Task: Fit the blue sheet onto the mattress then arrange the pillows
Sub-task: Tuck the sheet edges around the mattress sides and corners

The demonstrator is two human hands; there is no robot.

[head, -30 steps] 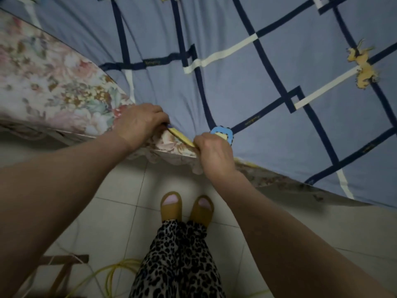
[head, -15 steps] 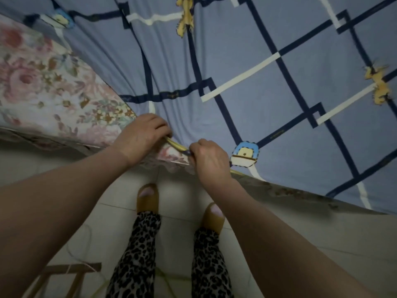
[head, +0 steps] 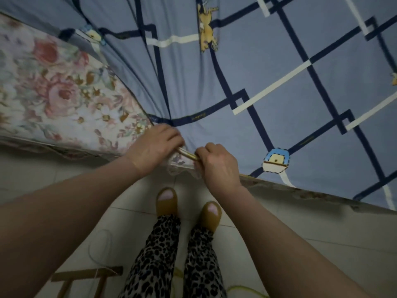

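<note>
Fingers of the left hand [head: 153,147] and right hand [head: 217,163] were curled shut, both pinching the yellowish hem [head: 189,155] of the blue sheet [head: 268,61] at the mattress [head: 53,93] edge. The sheet lay spread over the bed to the right, with floral mattress bare on the left. Below, feet in tan slippers [head: 166,201] stood on the tiled floor [head: 300,222].

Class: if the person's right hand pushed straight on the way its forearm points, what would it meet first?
Probably the left hand, just beyond the right hand across the yellow-edged hem both pinch; depth is unclear.
</note>
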